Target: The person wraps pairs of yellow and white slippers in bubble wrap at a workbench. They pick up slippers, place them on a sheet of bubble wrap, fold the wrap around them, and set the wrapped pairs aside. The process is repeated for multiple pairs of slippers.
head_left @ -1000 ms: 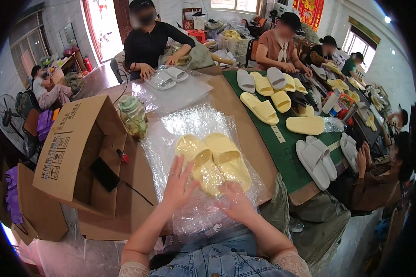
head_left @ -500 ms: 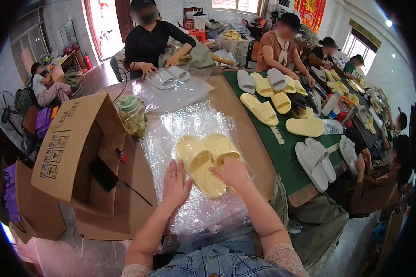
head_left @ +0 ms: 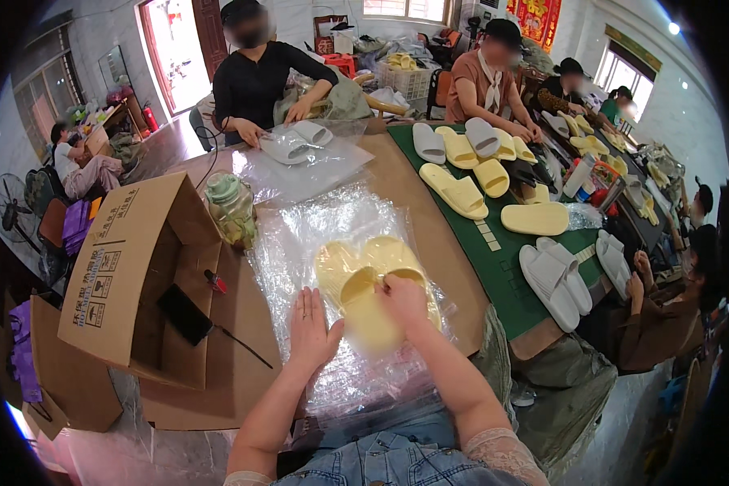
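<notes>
A pair of pale yellow slippers (head_left: 369,317) lies side by side on a stack of clear plastic bags (head_left: 287,231), toes pointing away from me. Shiny film seems to lie over the toe ends; I cannot tell how far they sit inside a bag. The left slipper's heel is smeared by motion. My right hand (head_left: 403,304) is closed on the slippers, its fingers gripping near the strap opening between the two. Flat on the plastic, left of the slippers, rests my left hand (head_left: 312,334), fingers stretched out and holding nothing.
An open cardboard box (head_left: 109,283) stands at left, with a black phone (head_left: 184,314) by it. Beyond are a glass jar (head_left: 231,215) and a co-worker (head_left: 267,81) handling grey slippers (head_left: 296,142). More slippers (head_left: 455,193) cover the green mat (head_left: 494,296) at right.
My right hand has closed from a spread grip at the right slipper's opening and shifted slightly left. The left slipper's heel has moved into a blur. My left hand stays flat.
</notes>
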Tool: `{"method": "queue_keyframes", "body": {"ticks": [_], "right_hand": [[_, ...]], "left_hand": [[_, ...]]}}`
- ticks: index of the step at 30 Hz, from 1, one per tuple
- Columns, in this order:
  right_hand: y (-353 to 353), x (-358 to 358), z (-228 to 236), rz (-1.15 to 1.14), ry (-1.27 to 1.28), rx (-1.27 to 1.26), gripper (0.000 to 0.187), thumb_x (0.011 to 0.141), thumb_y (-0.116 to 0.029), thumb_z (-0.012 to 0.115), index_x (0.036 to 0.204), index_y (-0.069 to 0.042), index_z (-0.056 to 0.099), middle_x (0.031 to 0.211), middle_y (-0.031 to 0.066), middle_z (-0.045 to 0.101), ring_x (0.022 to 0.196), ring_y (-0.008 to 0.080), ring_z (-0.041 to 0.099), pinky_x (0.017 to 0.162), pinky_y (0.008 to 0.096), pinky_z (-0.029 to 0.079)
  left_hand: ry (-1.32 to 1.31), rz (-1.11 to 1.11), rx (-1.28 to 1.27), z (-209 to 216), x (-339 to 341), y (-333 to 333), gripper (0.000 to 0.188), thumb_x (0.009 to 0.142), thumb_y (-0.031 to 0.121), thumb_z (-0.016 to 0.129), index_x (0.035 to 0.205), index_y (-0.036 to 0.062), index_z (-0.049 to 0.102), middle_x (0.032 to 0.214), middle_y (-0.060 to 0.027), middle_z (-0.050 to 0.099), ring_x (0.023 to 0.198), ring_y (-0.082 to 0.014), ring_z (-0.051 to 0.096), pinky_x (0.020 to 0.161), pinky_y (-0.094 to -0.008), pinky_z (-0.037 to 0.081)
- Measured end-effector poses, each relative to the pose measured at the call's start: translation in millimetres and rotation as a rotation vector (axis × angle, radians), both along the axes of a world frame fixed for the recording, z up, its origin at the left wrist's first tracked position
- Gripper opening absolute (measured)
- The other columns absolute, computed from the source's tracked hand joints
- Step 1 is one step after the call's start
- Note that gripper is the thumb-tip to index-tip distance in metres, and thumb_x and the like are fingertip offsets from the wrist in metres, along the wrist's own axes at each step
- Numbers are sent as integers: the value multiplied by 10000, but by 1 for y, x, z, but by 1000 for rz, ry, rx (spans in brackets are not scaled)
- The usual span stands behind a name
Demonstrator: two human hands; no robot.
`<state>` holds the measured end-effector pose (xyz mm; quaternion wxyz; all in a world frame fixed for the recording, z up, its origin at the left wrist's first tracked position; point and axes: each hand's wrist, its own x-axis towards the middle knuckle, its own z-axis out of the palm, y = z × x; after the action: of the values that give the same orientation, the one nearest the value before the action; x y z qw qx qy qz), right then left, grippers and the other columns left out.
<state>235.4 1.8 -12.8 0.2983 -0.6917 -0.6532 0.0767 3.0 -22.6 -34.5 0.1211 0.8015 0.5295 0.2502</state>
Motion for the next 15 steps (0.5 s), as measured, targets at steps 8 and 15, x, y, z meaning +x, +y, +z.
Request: {"method": "queue_keyframes", "body": {"ticks": [8, 15], "right_hand": [[-64, 44, 26, -75, -24, -125, 466, 889, -494, 671, 794, -39, 704, 727, 142, 711, 720, 349, 705, 699, 476, 549], [-35, 13, 36, -189, -145, -222, 605, 895, -599, 616, 767, -17, 721, 693, 169, 698, 669, 367, 697, 672, 477, 549]], "left_hand": [[6, 11, 14, -12, -2, 2, 835, 957, 432, 593, 1509, -121, 299, 1564, -371, 291, 1487, -496, 236, 1236, -542, 155], [26, 0, 39, -1, -2, -3, 719, 955, 414, 586, 1525, 19, 398, 1556, -386, 291, 1474, -522, 240, 1222, -565, 165]]}}
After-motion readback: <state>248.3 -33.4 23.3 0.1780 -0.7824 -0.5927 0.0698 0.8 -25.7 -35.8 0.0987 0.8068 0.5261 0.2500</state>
